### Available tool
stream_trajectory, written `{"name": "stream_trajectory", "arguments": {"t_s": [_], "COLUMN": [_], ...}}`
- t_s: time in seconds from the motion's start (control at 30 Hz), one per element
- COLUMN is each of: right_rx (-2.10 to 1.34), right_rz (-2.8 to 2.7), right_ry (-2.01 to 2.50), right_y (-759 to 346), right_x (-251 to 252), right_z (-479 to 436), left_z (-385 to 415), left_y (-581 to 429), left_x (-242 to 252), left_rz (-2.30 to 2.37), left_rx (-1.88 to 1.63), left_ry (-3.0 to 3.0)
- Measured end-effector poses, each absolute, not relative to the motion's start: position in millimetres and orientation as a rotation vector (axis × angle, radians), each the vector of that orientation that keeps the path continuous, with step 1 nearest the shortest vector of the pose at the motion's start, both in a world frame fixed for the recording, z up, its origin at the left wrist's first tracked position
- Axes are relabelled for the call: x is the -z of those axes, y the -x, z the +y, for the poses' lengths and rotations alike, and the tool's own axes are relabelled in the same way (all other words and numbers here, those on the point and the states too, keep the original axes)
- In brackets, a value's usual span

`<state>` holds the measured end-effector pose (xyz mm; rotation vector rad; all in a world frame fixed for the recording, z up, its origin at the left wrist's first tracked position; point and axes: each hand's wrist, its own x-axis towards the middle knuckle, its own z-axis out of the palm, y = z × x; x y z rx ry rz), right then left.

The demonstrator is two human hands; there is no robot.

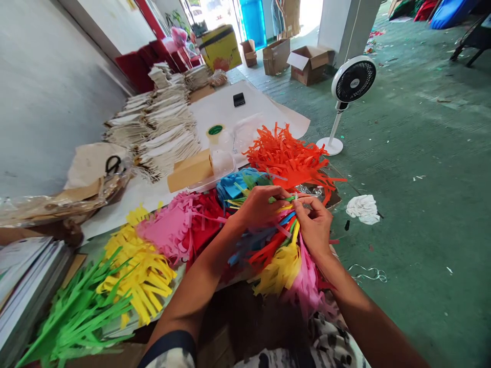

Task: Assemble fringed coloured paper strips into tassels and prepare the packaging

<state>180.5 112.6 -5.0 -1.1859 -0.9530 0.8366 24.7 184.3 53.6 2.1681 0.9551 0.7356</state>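
My left hand (264, 204) is closed on a green paper tassel (282, 198), its fingers bent in a pinch. Close beside it, the fingertips of my right hand (315, 220) pinch at the same spot, where a thin whitish string seems to pass. Below my hands hang finished-looking tassels: a yellow tassel (282, 266), a pink tassel (307, 281) and red and blue ones. Fringed tissue paper lies around in piles: orange (287, 156), blue (233, 185), pink (169, 225), yellow (138, 271) and green (84, 306). What exactly sits between my fingertips is too small to tell.
Stacks of white bundles (164, 122) stand at the back left near the wall. A tape roll (215, 131), a brown paper roll (191, 171) and a black box (238, 99) lie on white sheeting. A fan (353, 79) and open cartons (310, 64) stand on the green floor.
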Motion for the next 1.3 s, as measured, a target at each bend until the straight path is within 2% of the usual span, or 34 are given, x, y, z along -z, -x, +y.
{"name": "stream_trajectory", "arguments": {"t_s": [0.3, 0.63, 1.3], "right_rx": [-0.791, -0.793, -0.755], "right_rz": [-1.001, -1.025, -1.091], "right_ry": [1.161, 1.151, 1.111], "right_y": [-179.6, -178.8, -178.6], "right_x": [0.9, 0.6, -2.9], "right_z": [113.0, 112.5, 111.8], "left_z": [183.9, 189.0, 190.8], "left_y": [-21.5, -21.3, -16.2], "left_x": [-49.6, -48.3, -55.0], "left_rz": [1.03, 0.914, 0.826], "left_rx": [-0.729, -0.736, -0.569], "left_ry": [-2.025, -1.731, -1.602]}}
